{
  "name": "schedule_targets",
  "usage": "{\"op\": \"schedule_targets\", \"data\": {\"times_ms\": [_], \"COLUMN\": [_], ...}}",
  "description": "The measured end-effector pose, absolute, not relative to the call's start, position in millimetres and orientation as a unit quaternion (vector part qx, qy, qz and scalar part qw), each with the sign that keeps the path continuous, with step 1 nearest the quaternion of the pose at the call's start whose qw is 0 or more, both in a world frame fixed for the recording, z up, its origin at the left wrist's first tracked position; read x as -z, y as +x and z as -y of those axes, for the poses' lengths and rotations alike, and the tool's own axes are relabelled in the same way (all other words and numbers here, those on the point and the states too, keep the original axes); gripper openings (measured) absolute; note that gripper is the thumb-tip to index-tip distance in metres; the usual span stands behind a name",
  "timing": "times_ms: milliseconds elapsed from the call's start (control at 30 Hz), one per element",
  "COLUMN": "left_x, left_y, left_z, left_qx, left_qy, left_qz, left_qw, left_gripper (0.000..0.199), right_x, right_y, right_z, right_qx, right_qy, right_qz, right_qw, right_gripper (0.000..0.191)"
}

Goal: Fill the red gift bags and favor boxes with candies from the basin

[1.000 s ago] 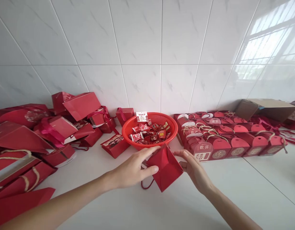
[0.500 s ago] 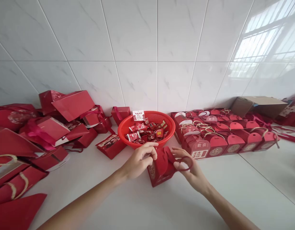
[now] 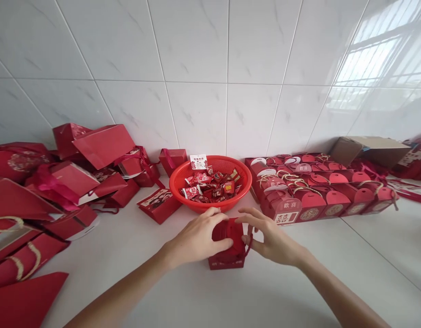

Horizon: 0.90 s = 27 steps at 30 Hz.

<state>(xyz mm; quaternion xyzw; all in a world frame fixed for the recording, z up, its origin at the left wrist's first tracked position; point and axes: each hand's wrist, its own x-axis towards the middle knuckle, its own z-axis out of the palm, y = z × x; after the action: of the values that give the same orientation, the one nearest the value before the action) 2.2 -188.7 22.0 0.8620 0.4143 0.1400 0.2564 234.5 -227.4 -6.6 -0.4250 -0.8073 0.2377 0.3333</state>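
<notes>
A small red gift box [image 3: 227, 262] stands on the white surface in front of me, its top flaps partly hidden by my hands. My left hand [image 3: 200, 234] grips its left side, thumb across the top flap and fingers over the far edge. From the right, my right hand [image 3: 270, 234] pinches at the same flaps with thumb and curled fingers. A dark red cord handle [image 3: 249, 244] hangs down the box's right side, by the right thumb. Just beyond the box sits a red plastic basket [image 3: 176, 184] of wrapped sweets [image 3: 213, 184].
Rows of closed red boxes [image 3: 309, 214] stand to the right, several with rope handles. A cardboard box [image 3: 377, 146] is behind them. On the left lies a heap of red boxes [image 3: 104, 146]. A flat red packet [image 3: 157, 205] lies left of the basket; a tiled wall [image 3: 197, 109] rises behind.
The box has turned so that a lettered side now faces me. My left thumb has come over its top, and my right hand has let the cord loop drop to the side.
</notes>
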Motion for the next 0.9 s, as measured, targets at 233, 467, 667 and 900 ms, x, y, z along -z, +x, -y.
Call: {"op": "schedule_targets", "data": {"times_ms": [233,467,667,900], "left_x": [-33,-38,-36,-40], "left_y": [-16,-28,-37,-40], "left_z": [182,168,160,168], "left_qx": [-0.131,-0.125,-0.099,-0.067], "left_qy": [0.84,0.833,0.818,0.815], "left_qz": [-0.458,-0.424,-0.442,-0.49], "left_qw": [0.261,0.331,0.355,0.302], "left_gripper": [0.05,0.042,0.041,0.034], "right_x": [-43,-38,-34,-45], "right_y": [243,224,223,255], "right_z": [209,186,185,181], "right_qx": [-0.355,-0.357,-0.337,-0.387], "right_qy": [-0.289,-0.326,-0.396,-0.406], "right_qz": [0.862,0.844,0.818,0.808], "right_qw": [0.216,0.235,0.247,0.181], "right_gripper": [0.049,0.034,0.035,0.022]}}
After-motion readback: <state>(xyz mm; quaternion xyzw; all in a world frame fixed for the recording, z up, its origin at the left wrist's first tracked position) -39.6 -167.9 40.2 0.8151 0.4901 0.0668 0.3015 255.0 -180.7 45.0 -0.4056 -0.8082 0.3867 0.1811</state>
